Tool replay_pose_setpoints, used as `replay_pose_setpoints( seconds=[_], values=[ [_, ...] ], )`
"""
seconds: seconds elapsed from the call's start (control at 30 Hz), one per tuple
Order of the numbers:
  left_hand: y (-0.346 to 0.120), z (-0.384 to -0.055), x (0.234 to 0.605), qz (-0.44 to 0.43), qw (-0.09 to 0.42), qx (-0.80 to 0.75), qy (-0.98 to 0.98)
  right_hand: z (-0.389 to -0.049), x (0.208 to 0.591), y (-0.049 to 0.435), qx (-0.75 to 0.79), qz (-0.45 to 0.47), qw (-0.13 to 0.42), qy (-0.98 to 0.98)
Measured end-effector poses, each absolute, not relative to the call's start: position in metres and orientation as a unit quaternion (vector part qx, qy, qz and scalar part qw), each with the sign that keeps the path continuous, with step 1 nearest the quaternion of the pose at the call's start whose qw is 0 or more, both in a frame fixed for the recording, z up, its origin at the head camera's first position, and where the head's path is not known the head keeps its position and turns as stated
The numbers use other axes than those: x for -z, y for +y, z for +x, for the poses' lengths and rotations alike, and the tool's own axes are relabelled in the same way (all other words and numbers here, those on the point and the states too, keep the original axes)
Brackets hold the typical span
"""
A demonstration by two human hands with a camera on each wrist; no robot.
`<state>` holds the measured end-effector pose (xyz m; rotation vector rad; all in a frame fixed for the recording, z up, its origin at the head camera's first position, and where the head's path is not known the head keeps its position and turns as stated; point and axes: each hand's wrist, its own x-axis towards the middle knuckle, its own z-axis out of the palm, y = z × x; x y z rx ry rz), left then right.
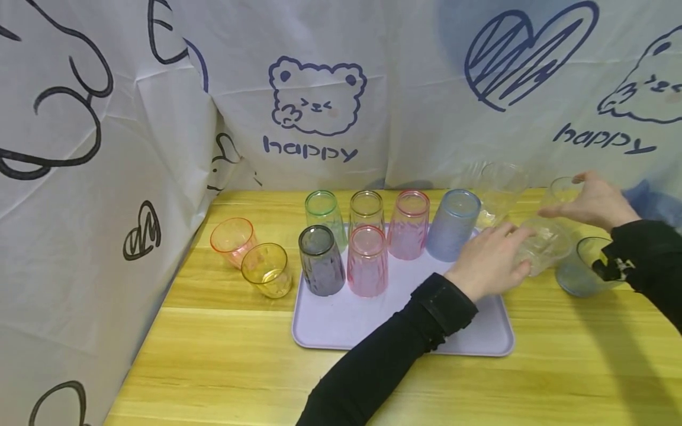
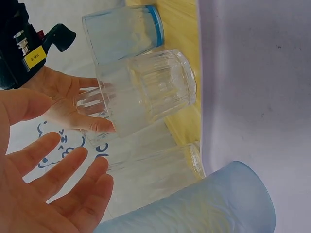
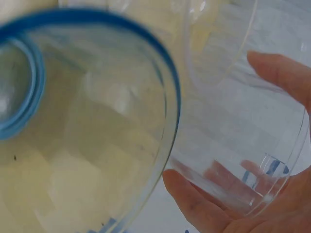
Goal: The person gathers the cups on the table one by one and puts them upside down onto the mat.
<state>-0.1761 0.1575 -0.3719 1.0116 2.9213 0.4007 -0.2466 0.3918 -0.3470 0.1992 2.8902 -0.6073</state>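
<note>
My right hand (image 1: 597,201) grips a clear glass (image 3: 233,160), thumb on one side and fingers on the other. My left hand (image 1: 492,260) is held over the right edge of the lilac tray (image 1: 330,331). Its fingers are spread and loosely bent in the left wrist view, with nothing held. Close to its fingertips stands another clear glass (image 1: 543,245), with a ridged base (image 2: 165,82). A blue-rimmed glass (image 1: 581,275) stands just right of it, partly hidden by my right sleeve. On the tray, a frosted blue glass (image 1: 453,228) is beside my left hand.
Also on the tray are green (image 1: 326,216), amber (image 1: 367,207), dark grey (image 1: 322,260) and two pink glasses (image 1: 367,263). An orange-red glass (image 1: 233,239) and a yellow glass (image 1: 266,272) stand left of it. More clear glass (image 1: 501,183) stands near the back sheet.
</note>
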Motion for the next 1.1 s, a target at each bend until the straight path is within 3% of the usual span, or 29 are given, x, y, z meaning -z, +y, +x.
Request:
replay_pose_setpoints(
  seconds=[0.33, 0.53, 0.83, 0.9, 1.1],
  values=[
    [0.154, -0.176, 0.371, 0.332, -0.011, -0.136, 0.933, -0.236, 0.348, 0.388, 0.200, 0.103, 0.038, 0.974],
    [0.148, -0.174, 0.367, 0.326, -0.008, -0.157, 0.932, -0.238, 0.351, 0.399, 0.198, 0.095, -0.022, 0.975],
    [0.129, -0.172, 0.360, 0.324, -0.058, -0.185, 0.926, -0.296, 0.427, 0.485, 0.211, 0.081, -0.134, 0.965],
    [0.124, -0.170, 0.357, 0.323, -0.069, -0.193, 0.924, -0.280, 0.409, 0.468, 0.217, 0.088, -0.152, 0.960],
    [0.105, -0.164, 0.349, 0.322, -0.111, -0.223, 0.913, -0.184, 0.304, 0.347, 0.287, 0.090, -0.199, 0.933]
  ],
)
